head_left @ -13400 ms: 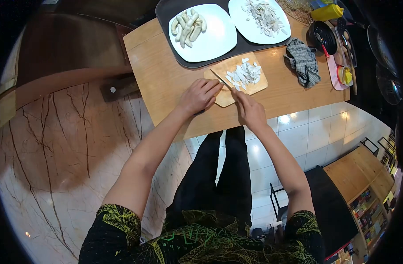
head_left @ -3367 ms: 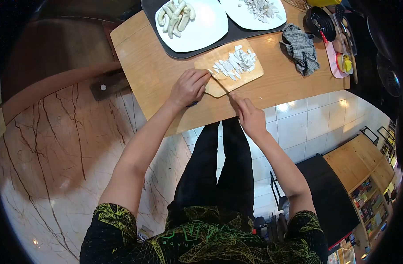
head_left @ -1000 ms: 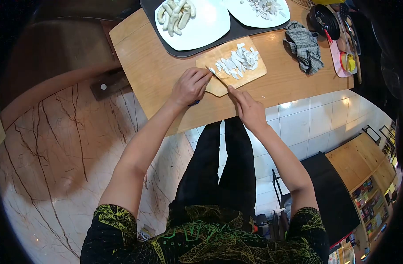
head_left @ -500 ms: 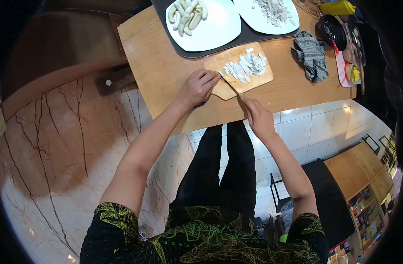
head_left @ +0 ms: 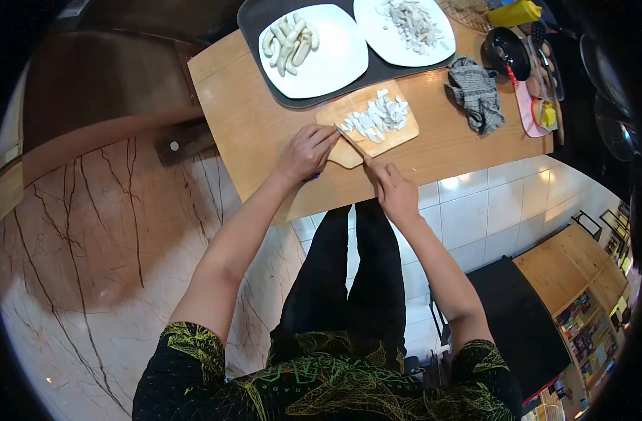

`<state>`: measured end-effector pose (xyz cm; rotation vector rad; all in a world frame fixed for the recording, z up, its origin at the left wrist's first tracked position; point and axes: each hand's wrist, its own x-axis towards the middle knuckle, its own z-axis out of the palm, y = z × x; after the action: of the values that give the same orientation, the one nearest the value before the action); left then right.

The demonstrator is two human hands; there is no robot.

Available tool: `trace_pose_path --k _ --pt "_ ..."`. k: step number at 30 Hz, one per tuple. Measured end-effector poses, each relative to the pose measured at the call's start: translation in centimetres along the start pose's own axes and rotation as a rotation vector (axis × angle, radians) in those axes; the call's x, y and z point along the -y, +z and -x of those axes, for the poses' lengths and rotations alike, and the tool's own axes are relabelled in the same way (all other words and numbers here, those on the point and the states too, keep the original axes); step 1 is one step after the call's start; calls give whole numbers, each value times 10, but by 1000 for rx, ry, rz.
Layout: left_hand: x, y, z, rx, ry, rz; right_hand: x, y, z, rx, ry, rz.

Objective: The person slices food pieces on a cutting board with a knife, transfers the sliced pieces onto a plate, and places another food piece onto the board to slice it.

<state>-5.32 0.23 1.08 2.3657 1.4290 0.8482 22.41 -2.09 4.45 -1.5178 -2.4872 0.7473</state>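
Observation:
My right hand [head_left: 396,189] is closed round the handle of a knife [head_left: 352,144], whose blade slants up and left over a wooden cutting board [head_left: 347,156]. At the board's left edge, my left hand [head_left: 308,153] has its fingertips pressed together beside the knife tip. Whatever sits under those fingers is mostly hidden. White slices [head_left: 377,118] lie scattered over the board's upper right part, beyond the blade. A small blue thing [head_left: 311,177] shows beneath my left hand.
Behind the board, a dark tray [head_left: 293,100] bears a white plate [head_left: 335,67] with pale, curved, finger-like pieces [head_left: 290,45] and another plate [head_left: 444,52] with pale slices. Rightward are a checked cloth [head_left: 475,91], a black pan [head_left: 505,52] and a yellow bottle [head_left: 515,12].
The view has shifted, so table items appear lower and further left. Both hands keep their places at the board, with the knife still in my right hand.

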Motion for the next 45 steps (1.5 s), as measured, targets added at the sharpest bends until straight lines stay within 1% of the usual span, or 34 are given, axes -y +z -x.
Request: trace_pose_path --k 2,4,6,7,9,10,12,13,15,18,19,20,21,22,23,25,26,27,29,30,32,33,35,37,39,41,42,43,44,45 --pt "-3 -3 -2 -12 -5 11 3 -11 5 1 38 16" --pt "-6 -5 -6 -20 -10 20 3 -16 9 -53 36 -14" --pt "-11 -6 -10 39 -140 73 8 -23 11 -102 36 -48" --pt "-14 -6 -11 36 -131 74 10 -26 12 -110 63 -83" --pt "-21 -4 -17 -14 -207 127 14 -30 15 -126 88 -115" --pt "-26 -4 -19 -18 -199 126 15 -30 17 -126 120 -103" --pt "-35 -1 -23 -126 -315 125 20 -33 19 -135 149 -90" --pt "-39 1 -23 -128 -308 124 23 -33 20 -137 174 -88" --pt "-50 0 -27 -123 -396 111 28 -34 22 -141 202 -89" --pt "-59 3 -31 -159 -400 147 34 -32 22 -101 228 -114" --pt "-60 3 -32 -159 -399 147 36 -29 23 -183 235 -171" --pt "-59 4 -34 -212 -508 213 36 -26 23 -265 238 -229" --pt "-59 4 -35 -265 -618 278 35 -24 23 -267 235 -229" --pt "-58 0 -31 -268 -683 359 35 -22 25 -226 284 -237" --pt "-56 -2 -25 -272 -684 355 35 -19 27 -183 331 -244" --pt "-51 -10 -11 -185 -726 295 36 -15 30 -194 328 -265" --pt "-49 -12 -5 -169 -674 208 36 -13 30 -211 331 -284" --pt "-49 -13 0 -177 -675 202 36 -11 30 -212 321 -285" --pt "-52 -15 11 -129 -632 59 36 -8 31 -209 324 -288" --pt "-52 -17 14 -132 -629 55 37 -7 29 -213 320 -290" --pt "-54 -19 20 -45 -682 41 36 -5 31 -243 272 -272" --pt "-56 -20 24 -47 -679 44 36 -4 33 -247 273 -269" --pt "-56 -22 23 39 -688 22 36 -4 30 -244 268 -286" --pt "-55 -24 20 38 -687 37 38 -6 30 -248 263 -286" --pt "-54 -30 14 40 -686 53 39 -9 29 -173 292 -296" --pt "-49 -33 12 128 -663 104 41 -13 29 -187 273 -280" --pt "-46 -33 13 124 -658 103 43 -15 27 -199 256 -267" --pt "-43 -31 14 165 -646 82 44 -16 26 -204 254 -265" --pt "-42 -29 16 209 -637 62 46 -19 26 -153 274 -269" --pt "-40 -26 17 208 -634 64 47 -21 25 -103 294 -271"
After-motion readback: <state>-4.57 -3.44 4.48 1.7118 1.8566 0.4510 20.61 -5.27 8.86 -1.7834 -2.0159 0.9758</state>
